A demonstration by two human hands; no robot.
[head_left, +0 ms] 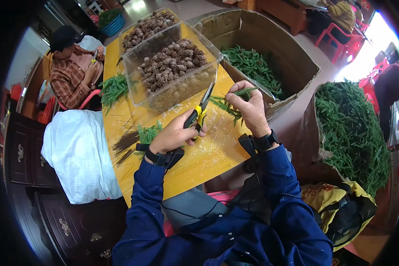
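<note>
My left hand (176,133) is wrapped round the handles of black and yellow pliers (201,112), whose long jaws point up and away. Close to the jaw tips, my right hand (249,106) pinches a green artificial pine sprig (226,105). Whether the jaws touch the sprig I cannot tell. Under my left wrist a small green sprig (150,132) lies on the yellow table (208,162), beside a bundle of thin brown wires or stems (126,141). Just beyond my hands stands a clear plastic bin (175,98) of brown pine cones (173,64).
A second bin of pine cones (148,29) stands behind. Cardboard boxes of greenery (252,66) (352,128) flank the table's right. A white sack (82,153) sits at left, near a co-worker (73,80) holding a yellow-handled tool. More greenery (114,88) lies at the table's left edge.
</note>
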